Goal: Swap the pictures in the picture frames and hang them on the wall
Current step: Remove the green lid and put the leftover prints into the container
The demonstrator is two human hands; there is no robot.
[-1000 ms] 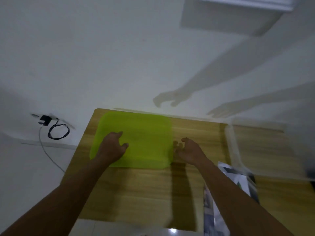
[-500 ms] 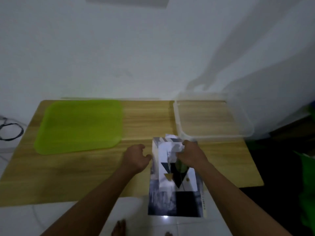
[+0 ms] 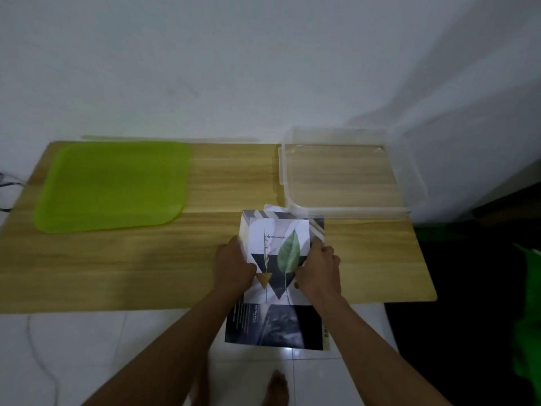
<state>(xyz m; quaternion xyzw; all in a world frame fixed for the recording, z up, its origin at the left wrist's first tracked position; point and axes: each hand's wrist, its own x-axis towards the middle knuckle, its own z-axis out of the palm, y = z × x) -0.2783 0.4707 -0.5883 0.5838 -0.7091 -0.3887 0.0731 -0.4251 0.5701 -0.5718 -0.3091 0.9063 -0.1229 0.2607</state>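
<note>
A stack of printed pictures lies at the front edge of the wooden table [image 3: 117, 273], overhanging toward me. The top picture [image 3: 279, 244] shows a green leaf and dark triangles on white. Beneath it a larger dark grey print [image 3: 275, 326] sticks out past the table edge. My left hand [image 3: 234, 266] grips the top picture's left edge and my right hand [image 3: 319, 271] grips its right edge. No picture frame is visible, and no picture hangs on the white wall [image 3: 234, 68].
A lime green tray [image 3: 114, 186] lies flat at the table's back left. A clear plastic bin [image 3: 407, 177] stands at the back right, close behind the pictures. White tiled floor and my bare foot [image 3: 276, 388] show below. A green object [image 3: 527, 317] sits at far right.
My view swung from the green tray to the right and down. Both hands left the tray, came to the picture stack and closed on the leaf picture's two sides.
</note>
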